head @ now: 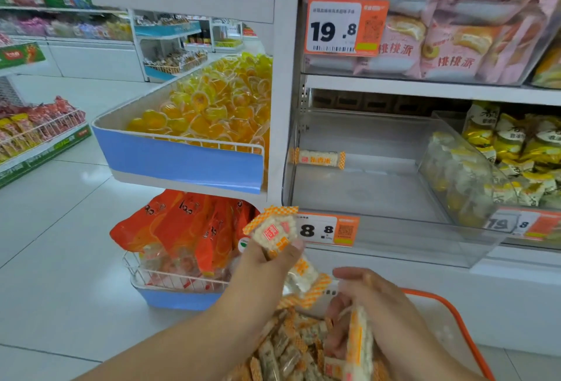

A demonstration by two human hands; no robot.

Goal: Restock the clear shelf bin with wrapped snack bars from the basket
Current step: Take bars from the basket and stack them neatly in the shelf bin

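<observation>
The clear shelf bin (379, 238) sits on the middle shelf with a single wrapped snack bar (318, 158) lying at its back left. Below it, the orange-rimmed basket (449, 304) holds several wrapped bars (288, 353). My left hand (267, 265) is shut on white bars with orange checked ends (277, 229), raised just below the bin's front left corner. My right hand (373, 304) is lower, over the basket, shut on another bar (359, 344) that hangs downward.
A price tag reading 8.8 (326, 229) hangs on the bin's front. A second clear bin of yellow packets (473, 180) stands to the right. A blue tray of orange jelly cups (206, 113) juts out on the left, with orange bags (188, 229) beneath. Pink cake bags (455, 31) fill the shelf above.
</observation>
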